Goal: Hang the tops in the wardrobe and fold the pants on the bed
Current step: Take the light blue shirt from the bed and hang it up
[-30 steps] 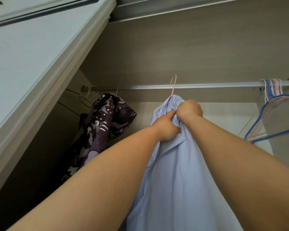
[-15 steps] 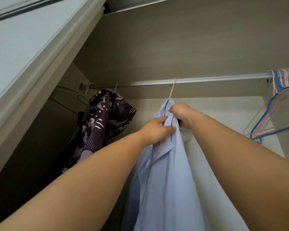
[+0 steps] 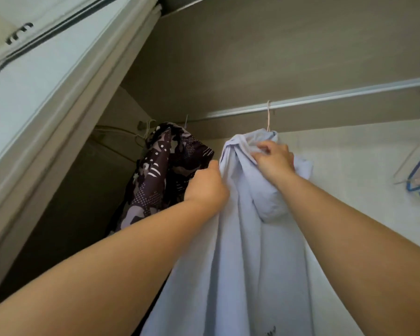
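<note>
The pale blue cotton shirt (image 3: 240,238) hangs from the silver metal rail (image 3: 325,98). The left hand (image 3: 205,185) grips its nine-o'clock edge; the right hand (image 3: 274,161) clutches bunched collar fabric at twelve o'clock.

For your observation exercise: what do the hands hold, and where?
The light blue shirt: left hand grips its upper side edge, right hand pinches fabric at the collar.

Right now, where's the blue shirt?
The blue shirt hangs mid-frame in the head view from the rail, right of the patterned top; the left hand and right hand grip it.
</note>
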Available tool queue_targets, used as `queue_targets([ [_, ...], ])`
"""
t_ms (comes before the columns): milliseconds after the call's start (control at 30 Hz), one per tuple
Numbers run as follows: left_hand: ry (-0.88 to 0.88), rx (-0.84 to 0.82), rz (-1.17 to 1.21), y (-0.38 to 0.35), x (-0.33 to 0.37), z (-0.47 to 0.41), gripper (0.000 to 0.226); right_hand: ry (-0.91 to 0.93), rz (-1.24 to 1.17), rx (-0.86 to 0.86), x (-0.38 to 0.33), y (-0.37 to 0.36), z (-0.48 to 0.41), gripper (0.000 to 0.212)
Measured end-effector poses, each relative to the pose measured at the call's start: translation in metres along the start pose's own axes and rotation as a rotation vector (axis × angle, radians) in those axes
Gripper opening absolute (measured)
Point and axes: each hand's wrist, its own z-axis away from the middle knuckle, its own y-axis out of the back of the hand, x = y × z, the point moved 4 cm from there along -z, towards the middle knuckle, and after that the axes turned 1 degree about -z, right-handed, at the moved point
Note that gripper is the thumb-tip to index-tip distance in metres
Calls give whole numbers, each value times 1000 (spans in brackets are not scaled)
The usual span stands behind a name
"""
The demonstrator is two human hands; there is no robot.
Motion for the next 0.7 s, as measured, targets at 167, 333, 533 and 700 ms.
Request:
queue_targets([
  [167,-261,154,-502,26,6,6,82,82,194,47,17,-18,0,64],
  [333,-472,226,-908,37,4,-16,77,138,326,22,11,-35,-21,70],
  [533,-408,15,-1038,42,-18,-56,68,107,156,-180,3,-87,-55,70],
  [700,-207,58,-533,48,-38,-89,40,188,-81,-220,-10,-118,-69,65],
])
